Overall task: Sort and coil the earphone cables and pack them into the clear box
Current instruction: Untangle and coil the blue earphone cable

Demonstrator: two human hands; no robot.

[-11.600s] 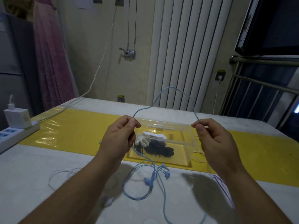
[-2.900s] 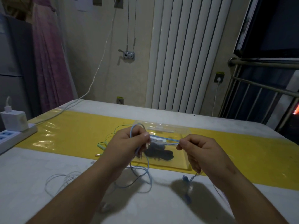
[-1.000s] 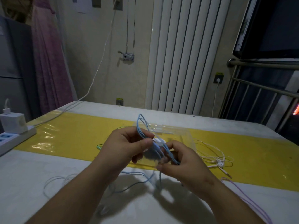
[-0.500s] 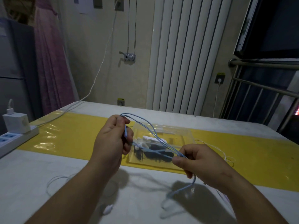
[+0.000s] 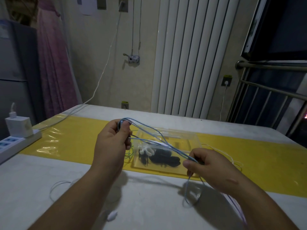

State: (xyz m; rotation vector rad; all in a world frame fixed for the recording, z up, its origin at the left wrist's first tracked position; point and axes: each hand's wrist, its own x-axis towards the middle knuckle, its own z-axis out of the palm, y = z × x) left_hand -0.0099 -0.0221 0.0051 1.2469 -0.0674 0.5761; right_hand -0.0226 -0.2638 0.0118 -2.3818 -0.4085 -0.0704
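Note:
My left hand (image 5: 111,143) pinches one end of a blue earphone cable (image 5: 159,138) folded into several strands. My right hand (image 5: 206,166) grips the other end, and the strands stretch taut between the two hands above the clear box (image 5: 187,140). A loop of the blue cable hangs below my right hand. The box sits on the yellow strip and holds a black coil (image 5: 164,157) and a white coil (image 5: 146,149).
A white earphone cable (image 5: 230,156) lies right of the box, a green one (image 5: 128,154) left of it, a purple one (image 5: 239,209) at the lower right and a white one (image 5: 66,185) at the lower left. A power strip with a charger (image 5: 18,135) sits at the left edge.
My hands have drawn further apart, pulling the folded blue strands tighter across the box. My right hand has moved right and down a little.

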